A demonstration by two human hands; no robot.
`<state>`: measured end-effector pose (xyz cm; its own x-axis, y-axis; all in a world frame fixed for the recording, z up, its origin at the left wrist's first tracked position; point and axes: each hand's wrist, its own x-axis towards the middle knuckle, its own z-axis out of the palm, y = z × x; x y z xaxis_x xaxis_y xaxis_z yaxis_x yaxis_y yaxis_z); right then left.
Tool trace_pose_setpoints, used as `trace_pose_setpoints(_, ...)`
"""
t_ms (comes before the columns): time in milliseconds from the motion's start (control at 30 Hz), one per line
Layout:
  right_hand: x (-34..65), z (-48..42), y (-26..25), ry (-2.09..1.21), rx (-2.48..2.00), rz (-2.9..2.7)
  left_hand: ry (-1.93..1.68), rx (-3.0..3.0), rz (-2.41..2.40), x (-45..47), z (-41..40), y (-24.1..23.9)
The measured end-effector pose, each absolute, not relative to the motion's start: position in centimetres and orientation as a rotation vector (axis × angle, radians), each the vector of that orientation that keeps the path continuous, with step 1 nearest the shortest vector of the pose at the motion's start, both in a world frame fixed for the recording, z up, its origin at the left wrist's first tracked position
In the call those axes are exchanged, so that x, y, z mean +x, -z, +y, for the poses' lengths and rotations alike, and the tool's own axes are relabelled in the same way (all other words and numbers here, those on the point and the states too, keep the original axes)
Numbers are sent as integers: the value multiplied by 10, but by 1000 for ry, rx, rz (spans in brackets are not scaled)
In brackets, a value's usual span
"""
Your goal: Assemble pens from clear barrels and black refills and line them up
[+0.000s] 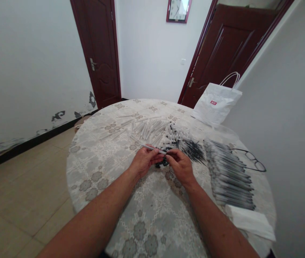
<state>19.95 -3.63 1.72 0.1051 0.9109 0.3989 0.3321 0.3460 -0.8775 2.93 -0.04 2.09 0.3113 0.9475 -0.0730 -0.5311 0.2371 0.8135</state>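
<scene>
My left hand [143, 159] is closed around a slim pale pen barrel [151, 147], which slants down to the right above the table. My right hand [181, 165] pinches the near end of the same barrel; any small part between those fingertips is hidden. Just beneath and behind both hands lies a little heap of small black pieces [165, 162]. Past them is a loose pile of whitish pen barrels [149, 129]. Small black and clear pen parts [176, 134] lie beside it, and thin dark refills [194, 150] are heaped to the right of my right hand.
Rows of pens [230, 175] lie stacked on the right of the round table [93, 200], beside eyeglasses [254, 161]. A folded white packet [251, 219] is nearer me. A white paper bag [218, 104] stands at the back right by the wall.
</scene>
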Motion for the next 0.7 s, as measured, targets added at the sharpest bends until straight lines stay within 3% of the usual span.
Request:
trace_pose_setpoints(433, 205, -36, -17, -741, -1360, -1500, -1063, 832, 604, 28, -2, -21)
trace_pose_setpoints(700, 201, -42, -18, -535, -1306, -1601, -1110, 777, 630, 29, 0, -17)
